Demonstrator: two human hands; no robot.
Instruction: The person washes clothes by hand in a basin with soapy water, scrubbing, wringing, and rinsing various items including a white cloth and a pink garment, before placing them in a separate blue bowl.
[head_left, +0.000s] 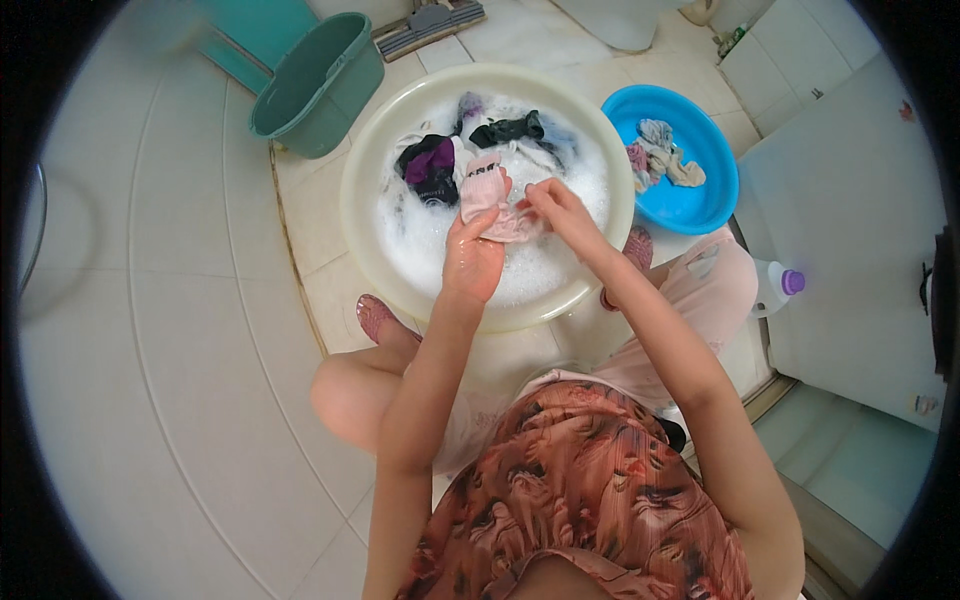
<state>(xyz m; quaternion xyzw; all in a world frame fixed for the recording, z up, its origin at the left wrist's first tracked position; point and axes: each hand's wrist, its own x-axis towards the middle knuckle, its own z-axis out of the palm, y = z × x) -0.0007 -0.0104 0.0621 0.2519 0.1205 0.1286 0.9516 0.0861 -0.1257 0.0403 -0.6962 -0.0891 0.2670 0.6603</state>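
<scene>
A wet pink sock (484, 196) lies across my left hand (474, 251), its thumb pressed on the fabric. My right hand (559, 214) is at the sock's other end with bent fingers; whether they pinch it I cannot tell. Both hands are over a large cream plastic basin (360, 259) of foamy water. In the suds beyond them lie a black sock (508, 130), a black and purple garment (431, 169) and other wet fabric.
A blue plastic basin (694, 214) with several wet socks (660, 154) stands right of the large one. A green plastic tub (319, 97) is at the upper left. A bottle with a purple cap (772, 286) stands by the right wall. My knees flank the near side.
</scene>
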